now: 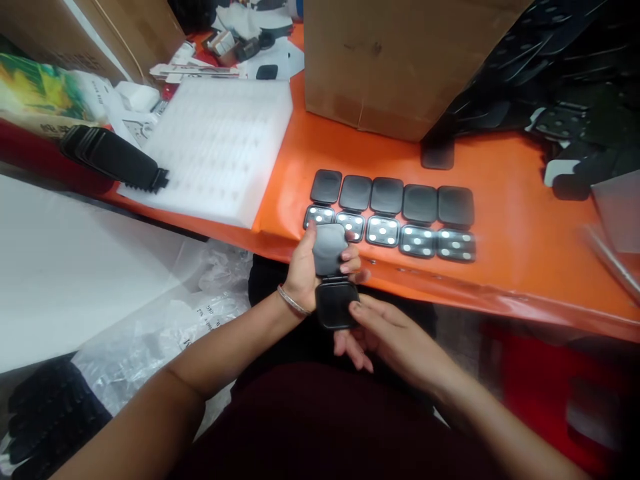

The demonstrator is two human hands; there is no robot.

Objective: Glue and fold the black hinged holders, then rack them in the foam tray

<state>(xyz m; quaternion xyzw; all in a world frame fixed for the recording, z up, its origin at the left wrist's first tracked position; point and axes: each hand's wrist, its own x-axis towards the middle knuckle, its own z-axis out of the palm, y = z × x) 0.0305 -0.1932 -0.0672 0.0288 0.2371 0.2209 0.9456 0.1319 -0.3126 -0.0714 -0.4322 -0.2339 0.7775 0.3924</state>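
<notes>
A black hinged case (336, 305), unfolded into two rounded square halves, is held at the table's front edge. My left hand (301, 272) wraps round its upper half, thumb along one side and fingertips over the other. My right hand (393, 328) pinches the corner of the lower half, thumb on top and the other fingers below. Just beyond lies a row of similar unfolded cases (387, 196), their far halves plain black. The near halves carry white dots (383, 231), and my left hand partly covers the nearest ones.
An orange-covered table (510, 220) spans the view. On it stand a white foam block (215, 147) and a large cardboard box (400, 67). Dark flat parts (565, 120) are heaped at the right. A stack of black pieces (110, 157) overlaps the foam's left edge. Clear plastic (150, 353) hangs below left.
</notes>
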